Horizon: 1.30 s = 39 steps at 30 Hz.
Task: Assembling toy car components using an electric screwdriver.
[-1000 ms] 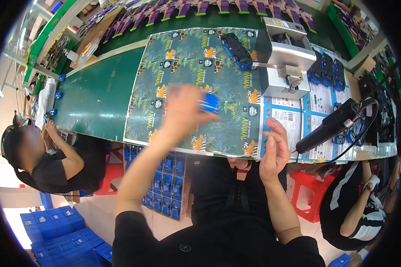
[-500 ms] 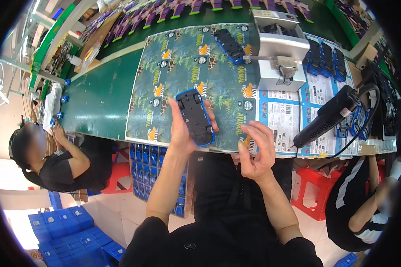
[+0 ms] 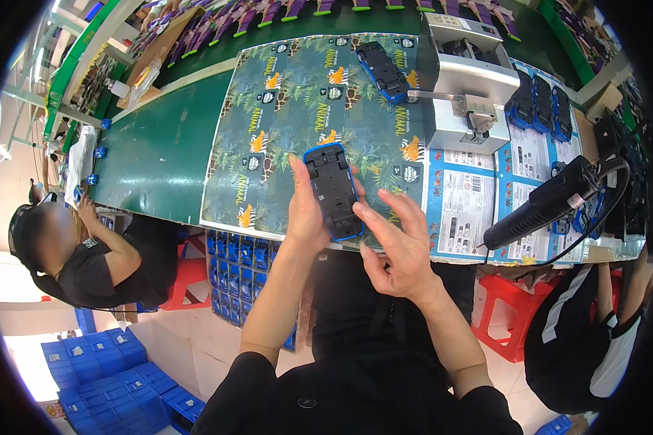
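Observation:
A blue toy car [image 3: 331, 190] lies upside down in my left hand [image 3: 306, 221], its black underside facing up. The thumb runs along the car's left edge and the fingers wrap beneath it. My right hand [image 3: 405, 252] is at the car's lower right side, fingers apart, with a fingertip at or very near the car's edge; contact is hard to make out. Farther off, another overturned toy car [image 3: 383, 72] rests on the patterned sheet [image 3: 268, 94], beside a metal strip that sticks out of a grey machine [image 3: 468, 130].
A black electric screwdriver [image 3: 540, 204] hangs at the right, its cable curving behind. Several overturned cars [image 3: 541, 105] lie right of the machine. Blue bins [image 3: 109, 384] are stacked on the floor at lower left. People sit at both sides, near red stools [image 3: 504, 319].
My right hand has moved left, up to the car's edge. The left hand and car have shifted slightly right, along with the whole view.

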Each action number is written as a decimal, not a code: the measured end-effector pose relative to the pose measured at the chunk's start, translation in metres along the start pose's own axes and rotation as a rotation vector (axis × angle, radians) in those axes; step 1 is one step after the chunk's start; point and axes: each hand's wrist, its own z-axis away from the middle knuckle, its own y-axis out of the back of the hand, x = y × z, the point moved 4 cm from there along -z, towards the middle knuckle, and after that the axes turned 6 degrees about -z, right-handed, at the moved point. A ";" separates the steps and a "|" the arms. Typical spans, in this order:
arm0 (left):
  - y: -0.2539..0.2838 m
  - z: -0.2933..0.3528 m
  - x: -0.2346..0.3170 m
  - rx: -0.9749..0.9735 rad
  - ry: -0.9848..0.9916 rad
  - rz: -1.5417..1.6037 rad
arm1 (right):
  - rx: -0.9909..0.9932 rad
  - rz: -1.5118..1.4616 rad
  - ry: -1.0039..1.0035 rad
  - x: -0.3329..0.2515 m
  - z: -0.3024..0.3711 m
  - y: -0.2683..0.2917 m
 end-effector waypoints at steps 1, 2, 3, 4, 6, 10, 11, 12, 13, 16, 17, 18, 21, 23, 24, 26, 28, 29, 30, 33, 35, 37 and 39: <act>-0.002 0.001 0.001 -0.023 0.001 0.006 | -0.015 -0.004 0.036 0.001 0.002 -0.001; -0.002 0.001 0.000 -0.021 0.002 0.010 | -0.031 -0.009 0.072 0.003 0.005 -0.002; -0.001 0.001 0.000 -0.029 0.000 0.016 | -0.035 -0.012 0.074 0.007 0.012 -0.002; 0.000 0.001 0.000 -0.037 -0.002 0.022 | 0.057 -0.090 0.045 0.013 0.021 0.003; 0.000 0.000 0.001 -0.034 0.007 0.035 | 0.189 -0.165 0.034 0.016 0.024 0.007; 0.000 0.000 0.002 -0.039 0.027 0.061 | 0.157 -0.118 0.012 0.003 0.004 0.003; 0.000 -0.001 0.001 -0.040 0.027 0.063 | 0.099 -0.055 0.010 0.000 -0.001 0.001; 0.002 -0.002 0.000 -0.009 0.018 0.041 | 0.041 0.006 0.007 -0.002 -0.004 -0.001; 0.003 -0.003 0.000 0.023 0.009 0.019 | 0.039 0.006 0.007 -0.002 -0.004 0.000; -0.002 -0.001 0.003 -0.045 0.021 0.030 | -0.021 0.040 0.017 0.001 0.001 -0.002; -0.003 -0.001 0.004 -0.043 0.019 0.030 | 0.047 -0.016 0.012 0.007 0.012 0.000; -0.003 -0.001 0.004 -0.030 0.029 0.022 | 0.115 -0.070 0.006 0.009 0.015 0.002; -0.002 -0.003 0.005 -0.011 0.044 0.027 | 0.135 -0.054 -0.006 0.008 0.013 0.002; -0.001 -0.004 0.005 -0.006 0.050 0.037 | 0.138 -0.054 -0.002 0.008 0.011 0.000; 0.001 -0.004 0.004 0.011 0.057 0.028 | 0.140 -0.054 0.001 0.007 0.010 0.000; 0.002 -0.005 0.004 0.028 0.063 0.019 | 0.145 -0.059 -0.002 0.008 0.011 -0.001; 0.002 -0.005 0.003 0.066 0.086 0.015 | 0.149 -0.062 -0.006 0.009 0.011 -0.001; 0.002 -0.006 0.003 0.065 0.086 0.016 | 0.145 -0.063 -0.009 0.009 0.011 -0.001; 0.003 -0.006 0.003 0.066 0.085 0.015 | 0.141 -0.066 -0.011 0.009 0.011 -0.001; 0.003 -0.006 0.004 0.075 0.088 0.007 | 0.148 -0.070 -0.012 0.009 0.010 -0.002; 0.002 -0.007 0.005 0.081 0.090 -0.001 | 0.150 -0.065 -0.012 0.009 0.010 -0.001; 0.001 -0.008 0.004 0.066 0.086 -0.001 | 0.154 -0.060 -0.012 0.009 0.010 0.000; 0.001 -0.008 0.003 0.054 0.089 0.005 | 0.161 -0.058 -0.014 0.009 0.010 0.002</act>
